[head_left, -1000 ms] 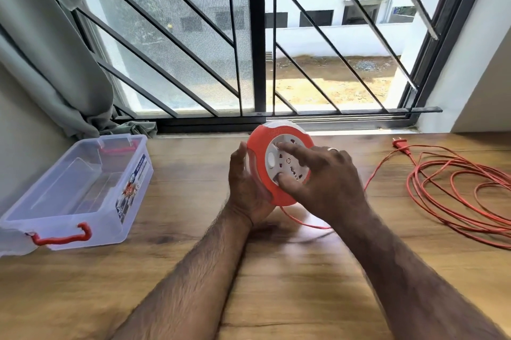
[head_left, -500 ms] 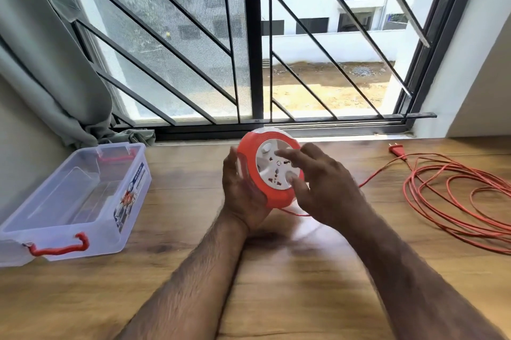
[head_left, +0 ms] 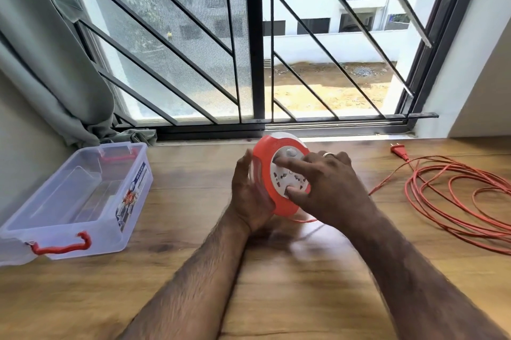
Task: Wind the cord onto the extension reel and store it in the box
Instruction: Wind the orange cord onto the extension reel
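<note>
Reel: the orange extension reel (head_left: 279, 176) is being held up on edge above the middle of the tabletop (head_left: 276, 298), its white socket face tilting toward the camera and a little to the right, its flat disc standing roughly upright.
Left grip: the left hand (head_left: 249, 195) is cupping the reel's back and left rim, fingers curling around it.
Right grip: the right hand (head_left: 329, 187) is lying over the socket face, forefinger stretching across the upper part and thumb pressing near the lower rim; a ring is showing on one finger.
Cord: the orange cord (head_left: 453, 201) is lying in loose loops on the right of the tabletop, running out past the right edge of view; one strand is leading from under the reel toward the loops.
Plug: the plug (head_left: 398, 150) is lying at the far right near the window sill (head_left: 331, 132), pointing up and left.
Box: the clear plastic box (head_left: 74, 201) with red handles is sitting open at the left, long axis running away from the camera, well apart from the reel.
Open room: bare wood is lying between box and hands, and in front of the forearms.
Edges: the sill is bounding the far side, with a curtain (head_left: 49, 63) hanging over the far left corner.
</note>
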The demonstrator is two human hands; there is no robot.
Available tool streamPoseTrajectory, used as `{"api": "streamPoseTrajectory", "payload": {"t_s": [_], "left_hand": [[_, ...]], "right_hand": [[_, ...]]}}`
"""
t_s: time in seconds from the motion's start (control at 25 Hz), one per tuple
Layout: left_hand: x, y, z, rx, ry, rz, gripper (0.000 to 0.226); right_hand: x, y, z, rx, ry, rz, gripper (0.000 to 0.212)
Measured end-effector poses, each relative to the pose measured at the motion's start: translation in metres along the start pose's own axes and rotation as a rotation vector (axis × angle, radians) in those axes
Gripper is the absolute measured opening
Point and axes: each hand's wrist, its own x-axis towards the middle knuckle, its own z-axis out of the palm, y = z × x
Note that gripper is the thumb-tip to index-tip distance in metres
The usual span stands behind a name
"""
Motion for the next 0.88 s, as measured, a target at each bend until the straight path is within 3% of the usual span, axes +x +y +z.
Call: {"api": "streamPoseTrajectory", "payload": {"t_s": [0.24,0.32,0.48,0.6,0.76,0.88], "left_hand": [[-0.002,-0.001,0.003,0.021,-0.040,0.000,0.088],[-0.002,-0.001,0.003,0.015,-0.014,-0.009,0.085],[-0.001,0.004,0.001,-0.047,-0.019,0.001,0.101],[-0.001,0.007,-0.002,-0.089,-0.005,-0.016,0.097],[-0.002,0.005,-0.003,-0.051,0.011,-0.076,0.096],[0.000,0.004,-0.003,-0.044,0.010,-0.115,0.098]], "right_hand": [[-0.004,-0.013,0.000,0.507,0.031,0.465,0.067],[-0.003,-0.014,0.002,0.594,0.004,0.537,0.066],[-0.004,-0.006,-0.002,0.288,0.017,0.190,0.054],[-0.003,0.004,0.003,0.086,-0.038,-0.109,0.070],[-0.002,0.011,0.007,-0.020,-0.086,-0.195,0.086],[0.000,0.013,0.005,-0.055,-0.052,-0.193,0.070]]}}
